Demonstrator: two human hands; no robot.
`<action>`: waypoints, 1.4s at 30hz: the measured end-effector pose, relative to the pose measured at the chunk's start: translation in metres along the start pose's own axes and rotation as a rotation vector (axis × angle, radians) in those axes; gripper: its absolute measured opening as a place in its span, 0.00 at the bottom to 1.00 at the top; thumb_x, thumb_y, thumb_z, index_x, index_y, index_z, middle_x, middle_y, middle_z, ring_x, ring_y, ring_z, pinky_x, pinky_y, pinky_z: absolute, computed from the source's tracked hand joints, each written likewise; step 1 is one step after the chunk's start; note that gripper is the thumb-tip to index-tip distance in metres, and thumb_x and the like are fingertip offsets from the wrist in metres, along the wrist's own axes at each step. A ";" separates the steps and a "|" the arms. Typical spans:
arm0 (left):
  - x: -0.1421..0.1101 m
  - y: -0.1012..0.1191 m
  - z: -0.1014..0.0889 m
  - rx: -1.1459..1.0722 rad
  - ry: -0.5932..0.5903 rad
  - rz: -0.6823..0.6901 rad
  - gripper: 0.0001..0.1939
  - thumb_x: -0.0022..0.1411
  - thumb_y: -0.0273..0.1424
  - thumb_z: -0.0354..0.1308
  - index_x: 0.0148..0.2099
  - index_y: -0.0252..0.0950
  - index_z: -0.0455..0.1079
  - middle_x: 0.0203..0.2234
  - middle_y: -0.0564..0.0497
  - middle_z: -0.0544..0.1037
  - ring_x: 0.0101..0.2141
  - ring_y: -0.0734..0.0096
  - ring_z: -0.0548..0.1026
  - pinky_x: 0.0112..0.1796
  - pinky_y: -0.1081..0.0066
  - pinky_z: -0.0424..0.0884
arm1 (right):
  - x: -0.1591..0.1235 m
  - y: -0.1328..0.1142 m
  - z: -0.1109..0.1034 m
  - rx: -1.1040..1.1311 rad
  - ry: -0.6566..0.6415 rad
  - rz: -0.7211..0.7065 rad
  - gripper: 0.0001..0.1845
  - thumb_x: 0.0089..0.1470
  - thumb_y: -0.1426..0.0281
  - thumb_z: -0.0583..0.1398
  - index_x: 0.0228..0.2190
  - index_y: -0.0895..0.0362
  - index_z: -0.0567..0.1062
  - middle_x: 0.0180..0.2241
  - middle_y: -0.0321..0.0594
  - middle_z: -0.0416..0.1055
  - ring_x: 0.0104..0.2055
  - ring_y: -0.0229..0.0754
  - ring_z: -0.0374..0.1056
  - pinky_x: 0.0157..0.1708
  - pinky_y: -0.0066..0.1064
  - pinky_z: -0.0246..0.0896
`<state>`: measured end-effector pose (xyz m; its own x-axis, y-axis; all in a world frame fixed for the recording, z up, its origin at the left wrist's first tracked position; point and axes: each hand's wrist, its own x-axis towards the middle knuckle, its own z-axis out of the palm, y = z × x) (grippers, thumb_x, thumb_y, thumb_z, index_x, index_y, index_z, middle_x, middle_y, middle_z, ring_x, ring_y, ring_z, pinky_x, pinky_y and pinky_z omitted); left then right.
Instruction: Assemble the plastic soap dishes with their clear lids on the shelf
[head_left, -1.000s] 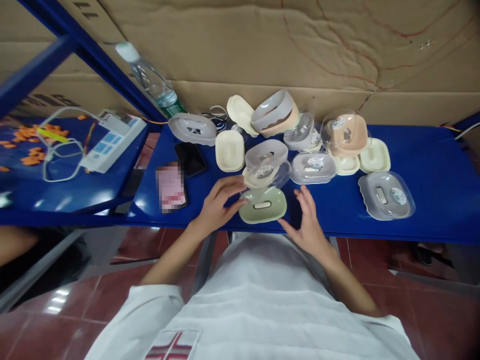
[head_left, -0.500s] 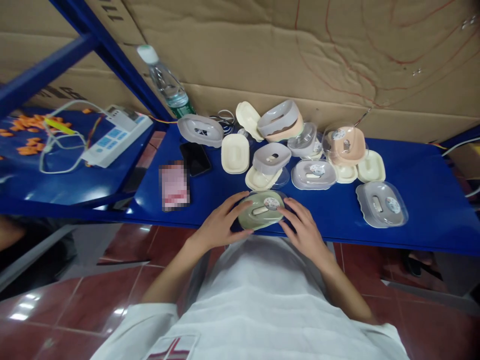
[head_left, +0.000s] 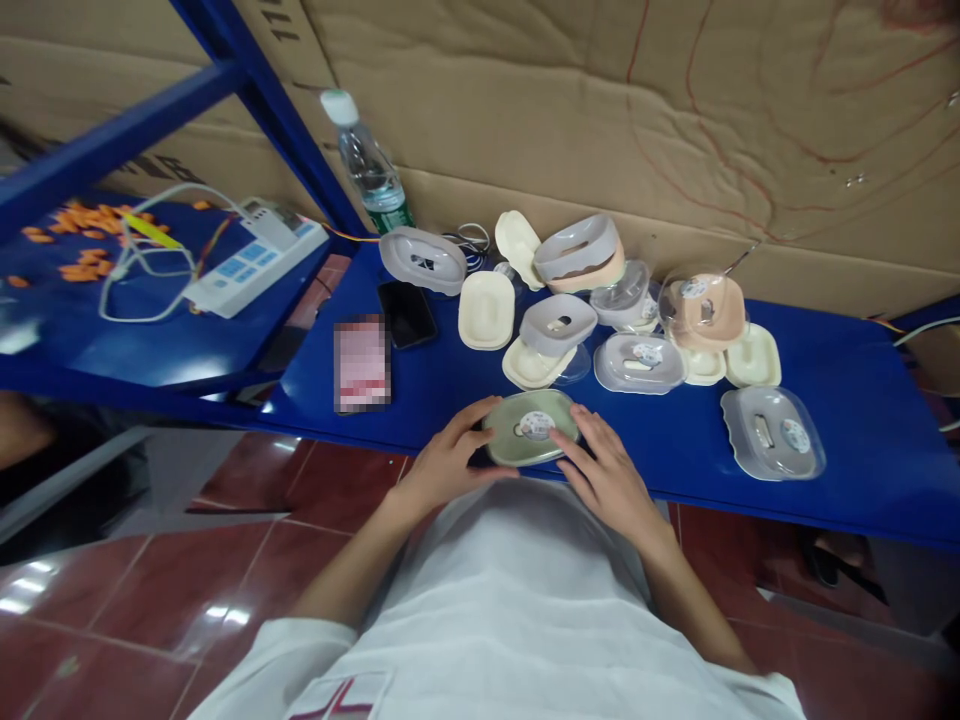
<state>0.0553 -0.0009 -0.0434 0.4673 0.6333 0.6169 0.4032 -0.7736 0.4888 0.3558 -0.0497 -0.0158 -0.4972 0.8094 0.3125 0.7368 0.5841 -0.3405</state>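
Observation:
A green soap dish (head_left: 504, 432) with a clear lid and a round sticker lies at the table's front edge, close to my body. My left hand (head_left: 450, 455) grips its left side, fingers at the back corner and thumb along the front. From the right, my right hand (head_left: 604, 465) holds the lid's edge, with a fingertip near the sticker. Just behind it are a grey soap dish body (head_left: 556, 322) and a cream tray (head_left: 536, 364). To the right sits a lidded grey soap dish (head_left: 772, 435).
More soap dish parts crowd the back, among them a peach dish (head_left: 720, 312) and a cream tray (head_left: 486, 310). On the left are a black phone (head_left: 407, 313), a pixelated pink item (head_left: 362, 363), a water bottle (head_left: 371, 170) and a power strip (head_left: 255, 270).
The view has shifted, so the table appears farther right. On the green soap dish, the sticker now sits nearer the middle and covers the pale bar seen before. Both hands remain on it.

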 end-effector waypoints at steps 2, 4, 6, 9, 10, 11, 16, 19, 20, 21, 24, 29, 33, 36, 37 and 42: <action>-0.001 0.000 0.001 0.042 -0.005 0.012 0.32 0.62 0.45 0.76 0.60 0.41 0.66 0.65 0.35 0.73 0.64 0.49 0.77 0.57 0.50 0.82 | 0.001 0.000 0.000 0.002 -0.011 0.000 0.35 0.74 0.70 0.57 0.76 0.43 0.55 0.79 0.48 0.49 0.80 0.54 0.48 0.75 0.60 0.55; -0.002 0.002 0.001 0.074 -0.027 -0.006 0.30 0.62 0.47 0.75 0.58 0.40 0.67 0.64 0.36 0.74 0.63 0.50 0.78 0.56 0.52 0.83 | 0.001 0.000 0.000 0.024 -0.009 0.011 0.35 0.74 0.70 0.57 0.76 0.43 0.56 0.79 0.46 0.49 0.80 0.55 0.48 0.75 0.59 0.57; -0.001 0.005 0.002 0.092 -0.056 -0.033 0.28 0.64 0.47 0.73 0.57 0.40 0.68 0.64 0.36 0.74 0.62 0.50 0.78 0.55 0.53 0.84 | 0.001 -0.001 0.000 0.058 0.002 0.033 0.34 0.74 0.69 0.58 0.76 0.43 0.57 0.79 0.45 0.48 0.80 0.55 0.47 0.74 0.57 0.60; 0.003 0.010 0.000 0.086 -0.104 -0.070 0.29 0.67 0.45 0.71 0.62 0.40 0.67 0.64 0.36 0.73 0.63 0.50 0.78 0.57 0.52 0.83 | -0.001 -0.001 0.001 0.095 0.035 0.068 0.35 0.74 0.69 0.59 0.75 0.42 0.58 0.80 0.42 0.45 0.80 0.54 0.47 0.73 0.51 0.63; 0.005 0.012 -0.001 0.076 -0.121 -0.078 0.30 0.68 0.44 0.71 0.65 0.41 0.66 0.65 0.36 0.72 0.63 0.50 0.77 0.58 0.51 0.82 | -0.002 -0.002 0.002 0.100 0.053 0.078 0.35 0.73 0.69 0.60 0.75 0.41 0.58 0.80 0.41 0.45 0.80 0.54 0.48 0.72 0.50 0.64; 0.007 0.014 -0.002 0.064 -0.134 -0.083 0.31 0.69 0.43 0.70 0.67 0.42 0.65 0.66 0.36 0.71 0.64 0.50 0.76 0.59 0.51 0.81 | -0.003 -0.002 0.003 0.105 0.074 0.086 0.36 0.73 0.69 0.60 0.75 0.40 0.58 0.80 0.40 0.46 0.79 0.53 0.50 0.72 0.48 0.64; 0.017 0.018 -0.004 0.020 -0.166 -0.053 0.32 0.71 0.36 0.67 0.72 0.41 0.62 0.69 0.35 0.66 0.68 0.49 0.70 0.65 0.51 0.75 | -0.010 0.000 0.010 0.085 0.177 0.095 0.40 0.71 0.70 0.62 0.76 0.37 0.56 0.78 0.40 0.53 0.76 0.54 0.58 0.72 0.48 0.64; 0.020 0.019 -0.005 0.017 -0.199 -0.059 0.32 0.72 0.37 0.67 0.72 0.42 0.63 0.70 0.36 0.65 0.69 0.49 0.69 0.66 0.51 0.74 | -0.011 0.001 0.012 0.061 0.189 0.101 0.43 0.71 0.69 0.63 0.77 0.35 0.52 0.76 0.42 0.56 0.76 0.54 0.59 0.72 0.50 0.65; 0.020 0.019 -0.005 0.015 -0.204 -0.065 0.31 0.72 0.38 0.67 0.72 0.42 0.63 0.70 0.36 0.65 0.69 0.49 0.69 0.66 0.51 0.74 | -0.011 0.000 0.012 0.064 0.182 0.109 0.43 0.71 0.68 0.63 0.77 0.35 0.50 0.76 0.42 0.56 0.76 0.54 0.59 0.72 0.51 0.65; 0.021 0.019 -0.006 0.012 -0.204 -0.071 0.31 0.72 0.39 0.67 0.72 0.43 0.64 0.70 0.36 0.65 0.69 0.49 0.69 0.66 0.51 0.74 | -0.010 0.000 0.011 0.072 0.173 0.122 0.44 0.72 0.67 0.63 0.77 0.34 0.49 0.77 0.43 0.55 0.77 0.54 0.57 0.72 0.52 0.64; 0.022 0.020 -0.007 0.019 -0.178 -0.072 0.28 0.73 0.40 0.65 0.71 0.43 0.65 0.69 0.37 0.66 0.68 0.50 0.70 0.65 0.49 0.74 | -0.006 -0.001 0.009 0.117 0.143 0.182 0.45 0.73 0.65 0.61 0.78 0.36 0.45 0.79 0.44 0.48 0.79 0.55 0.52 0.72 0.54 0.64; 0.025 0.017 -0.009 0.164 -0.192 0.034 0.31 0.75 0.38 0.63 0.74 0.44 0.63 0.68 0.35 0.69 0.68 0.45 0.70 0.63 0.45 0.75 | -0.003 0.000 0.008 0.165 0.107 0.214 0.42 0.74 0.64 0.60 0.78 0.35 0.45 0.79 0.43 0.48 0.79 0.54 0.51 0.72 0.53 0.63; 0.025 0.015 -0.010 0.197 -0.194 0.029 0.31 0.75 0.41 0.63 0.74 0.43 0.63 0.67 0.36 0.71 0.68 0.46 0.71 0.62 0.47 0.77 | -0.005 0.002 0.010 0.153 0.096 0.227 0.42 0.73 0.63 0.61 0.78 0.37 0.48 0.78 0.46 0.52 0.78 0.55 0.55 0.71 0.53 0.64; 0.022 0.016 -0.009 0.175 -0.193 0.036 0.29 0.75 0.41 0.63 0.72 0.42 0.65 0.67 0.36 0.71 0.69 0.46 0.70 0.64 0.47 0.76 | -0.005 0.001 0.010 0.142 0.096 0.219 0.40 0.72 0.62 0.62 0.77 0.39 0.53 0.77 0.47 0.54 0.77 0.56 0.57 0.71 0.53 0.66; 0.020 0.017 -0.009 0.167 -0.187 0.034 0.28 0.75 0.40 0.63 0.72 0.42 0.66 0.68 0.36 0.70 0.69 0.46 0.69 0.64 0.47 0.75 | -0.005 0.001 0.009 0.138 0.099 0.210 0.40 0.72 0.63 0.62 0.77 0.40 0.53 0.76 0.47 0.55 0.76 0.56 0.58 0.70 0.53 0.66; 0.008 0.016 -0.003 0.209 -0.116 0.068 0.32 0.72 0.44 0.66 0.73 0.44 0.65 0.65 0.37 0.73 0.67 0.45 0.73 0.61 0.47 0.79 | -0.004 -0.002 0.007 0.071 0.110 0.144 0.41 0.73 0.65 0.61 0.78 0.42 0.50 0.75 0.48 0.59 0.75 0.54 0.60 0.69 0.51 0.69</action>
<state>0.0638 -0.0080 -0.0287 0.5811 0.5871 0.5636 0.5161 -0.8013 0.3026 0.3535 -0.0537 -0.0223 -0.3327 0.8759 0.3495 0.7606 0.4683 -0.4497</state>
